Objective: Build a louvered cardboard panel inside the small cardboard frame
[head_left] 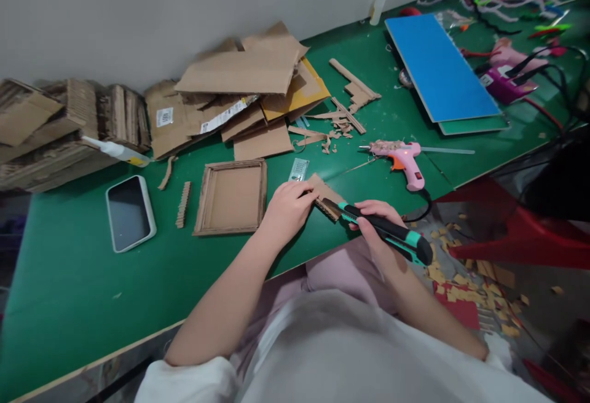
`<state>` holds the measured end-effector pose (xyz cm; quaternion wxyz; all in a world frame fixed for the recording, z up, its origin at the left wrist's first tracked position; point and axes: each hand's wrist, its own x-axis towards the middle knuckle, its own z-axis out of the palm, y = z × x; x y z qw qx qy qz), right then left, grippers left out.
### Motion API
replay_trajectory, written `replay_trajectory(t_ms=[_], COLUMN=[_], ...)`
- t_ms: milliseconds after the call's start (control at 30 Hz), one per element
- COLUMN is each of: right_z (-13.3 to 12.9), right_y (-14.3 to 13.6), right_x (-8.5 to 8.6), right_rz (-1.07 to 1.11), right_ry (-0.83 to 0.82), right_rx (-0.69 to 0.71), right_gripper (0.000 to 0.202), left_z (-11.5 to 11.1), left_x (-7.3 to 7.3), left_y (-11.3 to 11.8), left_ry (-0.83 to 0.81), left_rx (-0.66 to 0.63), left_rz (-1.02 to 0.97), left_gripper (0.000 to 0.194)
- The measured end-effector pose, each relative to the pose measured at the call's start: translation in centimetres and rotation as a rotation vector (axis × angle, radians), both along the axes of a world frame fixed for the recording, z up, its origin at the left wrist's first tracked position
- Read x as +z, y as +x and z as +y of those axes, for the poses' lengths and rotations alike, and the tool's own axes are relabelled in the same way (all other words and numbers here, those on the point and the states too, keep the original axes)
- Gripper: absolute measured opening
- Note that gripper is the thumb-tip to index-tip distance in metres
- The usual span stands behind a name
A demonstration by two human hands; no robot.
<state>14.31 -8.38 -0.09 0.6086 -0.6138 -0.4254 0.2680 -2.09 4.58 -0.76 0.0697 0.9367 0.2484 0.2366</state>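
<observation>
- The right hand (374,244) is closed around the handle of a black-and-green utility knife (391,231), thumb along the near side and fingers over the far side.
- The left hand (289,206) is partly curled, its fingertips on the near left end of a small cardboard piece (329,189), seemingly holding it steady; whether the thumb pinches from beneath cannot be told.
- The step in hand looks like cutting or trimming along the corrugated edge. The left fingertips are best placed behind the blade's path, since the knife points toward them and a slip could reach them.
- Light, repeated strokes would probably serve better than one hard push, as the ridged edge may crush or tear.
- The piece is better pressed flat on the green table (69,311) near its front edge than allowed to tilt under the blade.
- The cardboard piece lies just right of the left hand's fingertips and ahead and left of the right hand, between the two; the knife's front end meets its corrugated side.
- A shallow cardboard tray (262,200) sits just left of the left hand, and a pink glue gun (405,160) lies beyond the right hand, apart from it.
</observation>
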Motion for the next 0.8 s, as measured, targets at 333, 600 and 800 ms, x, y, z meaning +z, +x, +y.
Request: replay_trajectory(t_ms=[333, 600, 800], right_z=[-2.6, -4.2, -5.0], right_y=[1.3, 1.6, 1.9], right_x=[-0.9, -1.8, -1.5], right_rz=[-0.344, -0.436, -0.413], right_ry=[0.151, 0.205, 0.175], right_rx=[0.126, 0.097, 0.102], right_gripper=[0.026, 0.031, 0.036], left_z=[0.0, -0.1, -0.1], left_x=[-0.3, -0.1, -0.2], left_y=[-0.2, -0.1, -0.1], left_ry=[0.033, 0.040, 0.049], left_rx=[0.066, 0.085, 0.072], left_rz=[0.066, 0.074, 0.069], left_gripper=[0.018, 0.019, 0.021])
